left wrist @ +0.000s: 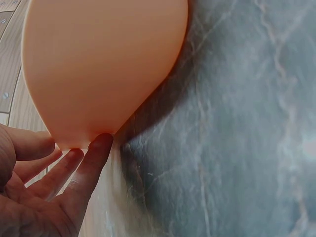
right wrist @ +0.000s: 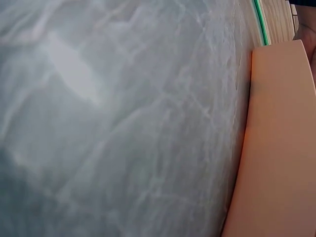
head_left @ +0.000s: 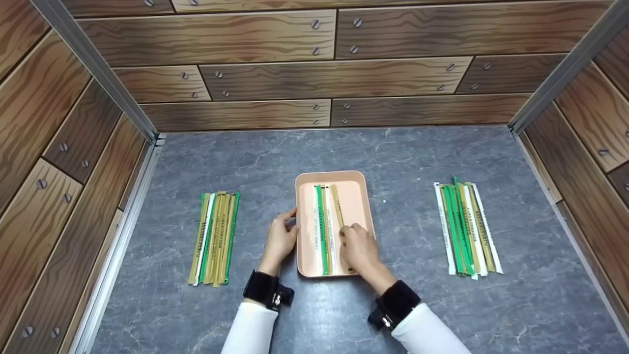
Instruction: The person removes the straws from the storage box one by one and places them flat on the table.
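A shallow peach tray (head_left: 356,196) lies in the middle of the table. Inside it, several slim wrapped straws stand side by side lengthwise: white (head_left: 316,216), green (head_left: 321,221), gold and white again. My right hand (head_left: 360,248) is over the tray's right half, pinching a slightly slanted gold wrapped straw (head_left: 337,204) whose lower part the hand mostly hides. At the tray's left side my left hand (head_left: 281,239) touches the outer wall, and the left wrist view shows its fairly straight fingers (left wrist: 101,145) against that wall. The right wrist view shows the tray wall (right wrist: 281,138) but no fingers working.
To the left lies a bundle of gold, green and white wrapped straws (head_left: 214,238). A second bundle (head_left: 467,228) of the same colours lies to the right. Wood-patterned panels (head_left: 265,81) enclose the grey marbled table (head_left: 408,152) at the back and both sides.
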`<state>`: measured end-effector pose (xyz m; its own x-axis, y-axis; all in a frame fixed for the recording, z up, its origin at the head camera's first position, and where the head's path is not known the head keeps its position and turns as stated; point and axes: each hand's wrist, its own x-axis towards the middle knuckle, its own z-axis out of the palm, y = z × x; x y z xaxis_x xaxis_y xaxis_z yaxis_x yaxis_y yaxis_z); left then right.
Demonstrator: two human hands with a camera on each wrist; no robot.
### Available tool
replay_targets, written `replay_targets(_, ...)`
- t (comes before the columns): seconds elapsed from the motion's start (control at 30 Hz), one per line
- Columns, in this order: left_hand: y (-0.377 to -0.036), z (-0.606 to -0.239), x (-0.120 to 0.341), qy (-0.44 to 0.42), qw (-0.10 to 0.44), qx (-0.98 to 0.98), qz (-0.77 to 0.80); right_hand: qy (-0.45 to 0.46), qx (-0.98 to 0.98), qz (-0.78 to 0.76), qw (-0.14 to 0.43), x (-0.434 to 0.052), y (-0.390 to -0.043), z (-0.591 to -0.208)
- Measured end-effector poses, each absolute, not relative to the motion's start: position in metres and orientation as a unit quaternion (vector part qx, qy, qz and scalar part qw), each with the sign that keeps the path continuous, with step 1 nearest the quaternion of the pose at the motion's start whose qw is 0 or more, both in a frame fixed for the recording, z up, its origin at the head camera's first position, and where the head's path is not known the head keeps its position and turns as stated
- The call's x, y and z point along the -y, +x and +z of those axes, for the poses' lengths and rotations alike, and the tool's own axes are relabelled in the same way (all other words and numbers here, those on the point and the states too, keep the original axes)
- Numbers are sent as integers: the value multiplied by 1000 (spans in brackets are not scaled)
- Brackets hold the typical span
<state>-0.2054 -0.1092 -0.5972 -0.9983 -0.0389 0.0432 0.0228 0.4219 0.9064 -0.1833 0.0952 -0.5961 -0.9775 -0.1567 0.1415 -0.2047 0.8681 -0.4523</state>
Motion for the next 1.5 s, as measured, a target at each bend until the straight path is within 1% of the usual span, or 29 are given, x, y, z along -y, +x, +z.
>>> replay_targets(0.2,-205,-597,109,-1,33,839,-542,88,960,263,49,-97,-184,-595)
replay_targets(0.43,-205,-597,108,17,9,845,-534,80,956,280,43,-99,-182,-591)
replay_targets(0.5,-206,-597,108,17,11,845,-534,75,954,288,41,-100,-182,-588)
replay_targets(0.7,-206,-597,108,17,17,846,-533,44,938,343,2,-108,-183,-574)
replay_targets(0.8,-205,-597,108,17,17,844,-535,32,928,372,5,-118,-183,-565)
replay_targets(0.97,-205,-598,108,12,22,843,-537,5,922,385,43,-142,-183,-553)
replay_targets(1.13,-206,-598,109,8,25,844,-535,-42,930,360,58,-176,-182,-548)
replay_targets(1.27,-207,-598,109,9,23,846,-533,-82,943,317,60,-209,-180,-550)
replay_targets(1.4,-206,-598,109,7,17,843,-538,-129,951,279,40,-242,-174,-555)
replay_targets(1.5,-205,-597,110,3,19,841,-541,-165,952,254,39,-264,-171,-560)
